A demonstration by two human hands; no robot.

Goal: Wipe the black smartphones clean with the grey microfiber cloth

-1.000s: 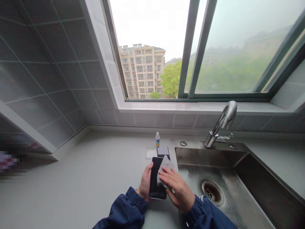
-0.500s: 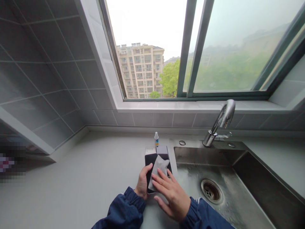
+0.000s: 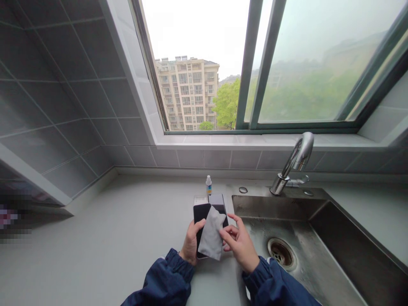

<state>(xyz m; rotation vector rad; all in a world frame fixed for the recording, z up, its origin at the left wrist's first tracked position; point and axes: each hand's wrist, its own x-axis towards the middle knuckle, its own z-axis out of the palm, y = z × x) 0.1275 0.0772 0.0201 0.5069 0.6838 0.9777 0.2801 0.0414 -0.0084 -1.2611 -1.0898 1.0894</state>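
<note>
My left hand (image 3: 191, 243) is closed around the left edge of a black smartphone (image 3: 199, 212), its thumb resting on the front. A light grey cleaning cloth (image 3: 211, 236) with a zigzag edge lies over much of the phone. At the cloth's right edge my right hand (image 3: 241, 245) pinches it between thumb and fingers, with the index finger raised. Just beyond the phone are a flat, dark, shiny item (image 3: 218, 199) and a pale, flat piece (image 3: 200, 199), both partly covered by it. A small white bottle (image 3: 208, 185) with a blue and yellow label stands upright behind these.
To the right, a steel sink (image 3: 310, 238) with a drain (image 3: 281, 253) is set into the pale counter (image 3: 127, 238). A chrome faucet (image 3: 298, 157) rises at its back edge. Behind the counter are grey wall tiles and a window (image 3: 251, 76) with one side slid open.
My right hand has gone from lying flat on the cloth to pinching its right edge, shifting a little to the right. More of the cloth shows. My left hand keeps its hold.
</note>
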